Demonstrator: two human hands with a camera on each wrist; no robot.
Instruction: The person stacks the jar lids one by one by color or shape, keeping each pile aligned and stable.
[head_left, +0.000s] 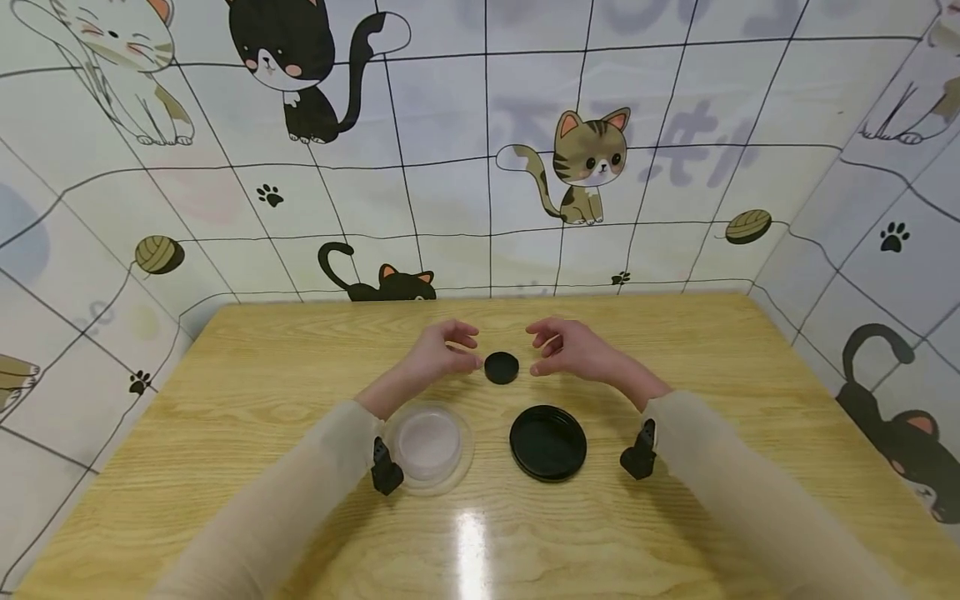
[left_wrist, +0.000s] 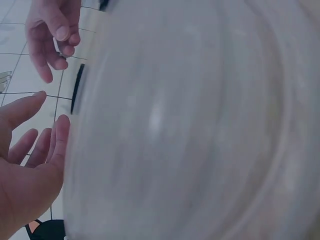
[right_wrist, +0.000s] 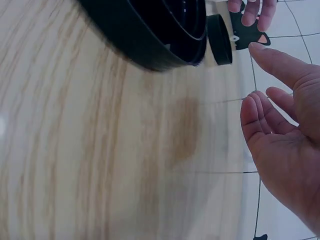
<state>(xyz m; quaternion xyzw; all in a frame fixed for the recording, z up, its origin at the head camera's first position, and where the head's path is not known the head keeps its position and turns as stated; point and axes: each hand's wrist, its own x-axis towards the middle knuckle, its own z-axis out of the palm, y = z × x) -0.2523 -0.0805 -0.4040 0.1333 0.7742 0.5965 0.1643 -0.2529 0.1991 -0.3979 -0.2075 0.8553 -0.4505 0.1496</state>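
A small black round cap [head_left: 502,367] lies on the table between the two hands, apart from both. My left hand [head_left: 447,348] is on its left, thumb nearest it, fingers loosely bent and holding nothing. On the other side, my right hand [head_left: 573,346] faces it with relaxed fingers and nothing in them. Nearer the body lies a larger black round lid-like dish [head_left: 548,443], its raised rim upward. A clear round plastic container [head_left: 429,444] sits to its left, by the left wrist; it fills much of the left wrist view. In the right wrist view, the small cap [right_wrist: 220,40] shows a shallow side wall.
The wooden table [head_left: 285,367] meets a cat-patterned cloth backdrop [head_left: 450,200] at its back edge, with more cloth at both sides. A small black camera [head_left: 386,468] is worn on the left wrist and another camera [head_left: 639,452] on the right.
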